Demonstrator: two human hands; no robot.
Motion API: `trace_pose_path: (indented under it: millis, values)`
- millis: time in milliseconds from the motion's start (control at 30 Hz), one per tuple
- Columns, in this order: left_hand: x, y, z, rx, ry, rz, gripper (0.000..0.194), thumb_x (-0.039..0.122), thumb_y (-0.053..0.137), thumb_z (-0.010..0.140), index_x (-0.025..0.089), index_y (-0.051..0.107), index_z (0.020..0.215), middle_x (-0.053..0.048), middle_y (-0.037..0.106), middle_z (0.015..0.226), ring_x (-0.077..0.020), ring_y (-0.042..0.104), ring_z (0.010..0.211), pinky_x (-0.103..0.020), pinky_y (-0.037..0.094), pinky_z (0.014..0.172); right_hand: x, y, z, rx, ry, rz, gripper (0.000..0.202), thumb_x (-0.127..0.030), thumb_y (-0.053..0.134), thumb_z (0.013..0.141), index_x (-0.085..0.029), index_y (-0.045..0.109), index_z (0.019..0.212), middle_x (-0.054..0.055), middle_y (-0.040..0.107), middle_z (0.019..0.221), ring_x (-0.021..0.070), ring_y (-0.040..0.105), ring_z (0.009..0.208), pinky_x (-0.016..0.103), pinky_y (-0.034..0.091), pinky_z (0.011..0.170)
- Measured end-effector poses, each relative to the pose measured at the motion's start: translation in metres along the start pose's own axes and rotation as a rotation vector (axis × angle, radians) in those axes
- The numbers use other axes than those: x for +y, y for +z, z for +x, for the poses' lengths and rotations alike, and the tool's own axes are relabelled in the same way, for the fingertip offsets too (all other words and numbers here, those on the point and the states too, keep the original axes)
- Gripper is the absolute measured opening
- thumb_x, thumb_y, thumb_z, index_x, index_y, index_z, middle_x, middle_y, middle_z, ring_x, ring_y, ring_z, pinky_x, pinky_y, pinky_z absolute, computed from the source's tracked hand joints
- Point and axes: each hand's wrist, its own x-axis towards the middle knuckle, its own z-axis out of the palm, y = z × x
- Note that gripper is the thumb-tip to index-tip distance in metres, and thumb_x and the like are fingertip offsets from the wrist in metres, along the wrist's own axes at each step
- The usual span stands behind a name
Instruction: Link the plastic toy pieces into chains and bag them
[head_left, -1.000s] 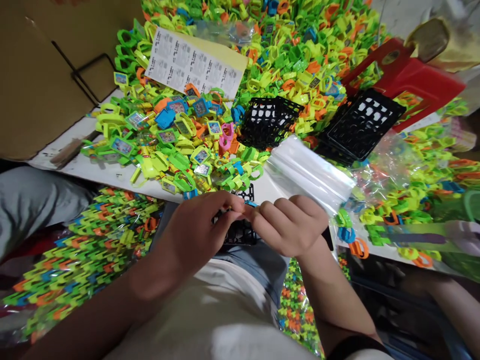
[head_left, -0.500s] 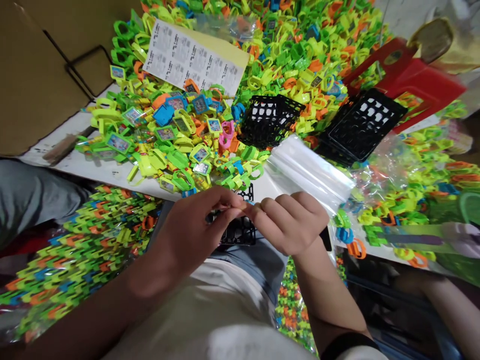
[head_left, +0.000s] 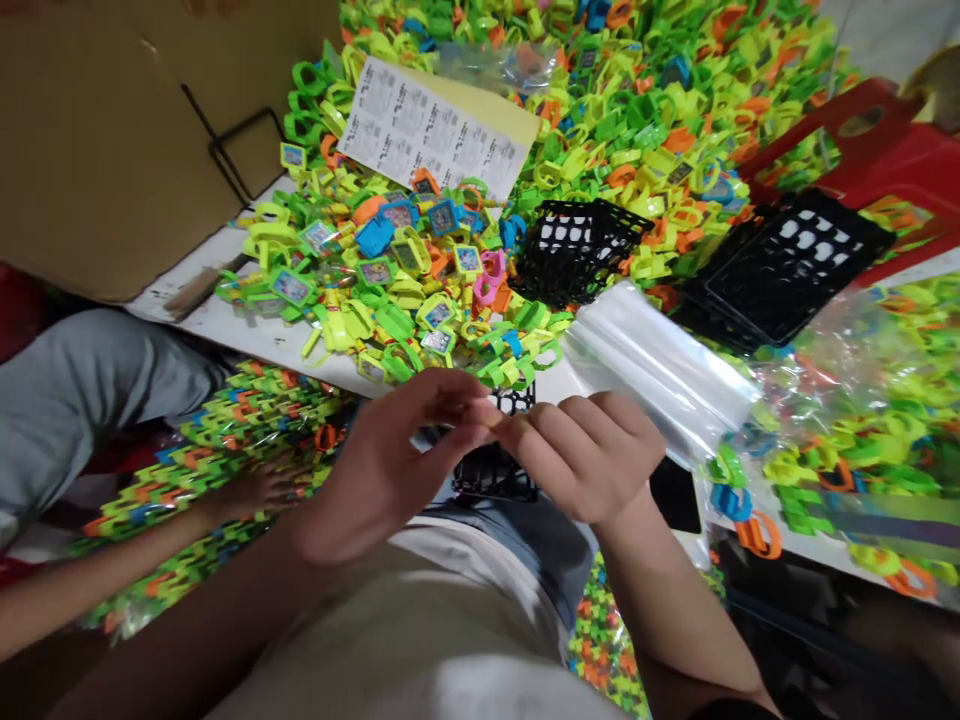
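Observation:
My left hand (head_left: 405, 450) and my right hand (head_left: 581, 450) meet over my lap, thumbs and forefingers pinched together at the tips. Whatever they pinch is too small and too covered by the fingers to make out. Just beneath them, partly hidden by the fingers, is a black openwork plastic piece (head_left: 495, 475) at the table's edge. Beyond the hands lies a heap of toy plastic watches (head_left: 405, 290) in green, yellow, orange and blue. A stack of clear plastic bags (head_left: 664, 365) lies right of the hands.
Black lattice baskets (head_left: 574, 250) and more black lattice pieces (head_left: 787, 265) stand on the heap beside a red plastic holder (head_left: 885, 160). A label sheet (head_left: 439, 125) lies behind. At left are a cardboard box (head_left: 112, 150) and another person's hand (head_left: 262, 485) over more toys.
The view has shifted, so the table's things sit further right. Another person's arm has come in at lower left, reaching over the toys. My hands stay pinched together.

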Motion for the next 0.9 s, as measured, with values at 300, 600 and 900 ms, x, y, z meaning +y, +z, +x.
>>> trace_pose_path:
  millis: [300,600,900]
  values:
    - [-0.049,-0.063,-0.057,0.447,-0.024,-0.343,0.027,0.026,0.082,0.059,0.021,0.073,0.084,-0.004,0.068,0.083,-0.0137,0.064,0.078,-0.023,0.052,0.071,-0.077,0.081,0.056,0.152,0.059,0.365,0.041,-0.030,0.044,0.094,-0.019,0.047,0.055,-0.002,0.042,0.049,0.0132,0.033,0.054,0.030,0.019,0.056]
    - [-0.063,-0.122,-0.102,0.937,0.030,-0.391,0.032,0.034,0.086,0.052,0.019,0.071,0.077,0.001,0.065,0.074,-0.0088,0.060,0.069,-0.019,0.049,0.068,-0.148,0.127,0.129,-0.125,-0.150,0.659,0.035,-0.035,0.049,0.092,-0.016,0.059,0.064,0.003,0.059,0.059,0.0151,0.050,0.065,0.030,0.022,0.062]
    - [-0.094,-0.141,-0.124,1.017,-0.009,-0.610,0.027,0.037,0.080,0.063,0.018,0.071,0.080,0.001,0.065,0.073,-0.0066,0.056,0.063,-0.017,0.046,0.063,-0.189,0.139,0.157,-0.394,-0.259,0.716,0.023,-0.028,0.055,0.087,-0.014,0.067,0.073,0.008,0.068,0.069,0.0201,0.060,0.071,0.030,0.030,0.063]
